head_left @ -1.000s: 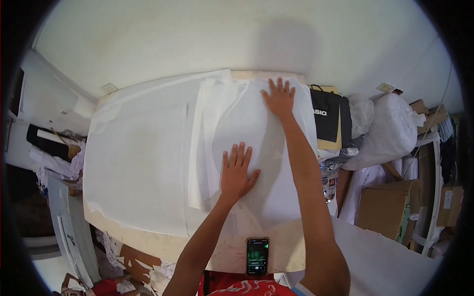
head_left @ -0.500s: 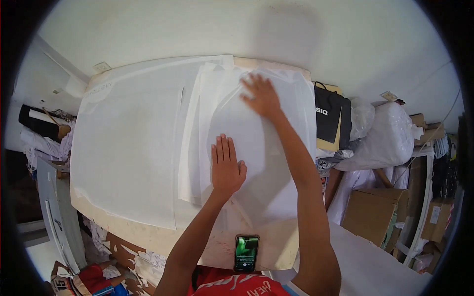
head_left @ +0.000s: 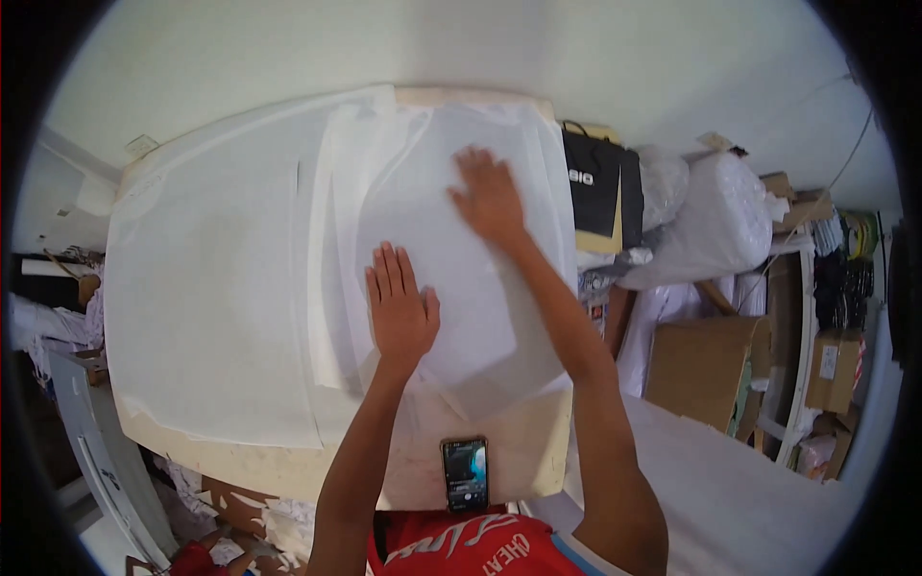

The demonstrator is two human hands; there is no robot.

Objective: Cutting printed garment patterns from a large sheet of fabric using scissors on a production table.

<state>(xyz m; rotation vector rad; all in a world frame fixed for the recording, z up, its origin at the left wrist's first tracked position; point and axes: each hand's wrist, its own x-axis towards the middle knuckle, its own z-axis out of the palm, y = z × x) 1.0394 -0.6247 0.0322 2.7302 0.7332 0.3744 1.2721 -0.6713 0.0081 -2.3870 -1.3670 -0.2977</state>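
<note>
Thin white sheets (head_left: 442, 317) lie in layers over the right part of a pale table (head_left: 403, 470). My left hand (head_left: 401, 312) rests flat on the top sheet, fingers stretched forward and thumb apart. Farther forward and to the right, my right hand (head_left: 488, 197) is spread over the same sheet; its fingers are blurred by motion. Neither hand holds anything. A larger white sheet (head_left: 206, 288) covers the left part of the table, and the edges of the layered sheets (head_left: 331, 259) overlap it near the middle.
At the near table edge lies a phone (head_left: 466, 475) with its screen lit. Right of the table stand a black paper bag (head_left: 594, 187), plastic-wrapped bundles (head_left: 715, 216) and a cardboard box (head_left: 706, 370). A wall (head_left: 432, 43) rises behind the table. Scraps (head_left: 259, 509) lie lower left.
The whole view has shifted, so the table appears farther left. My right hand has swept nearer to me over the sheet, while my left hand stays flat on it.
</note>
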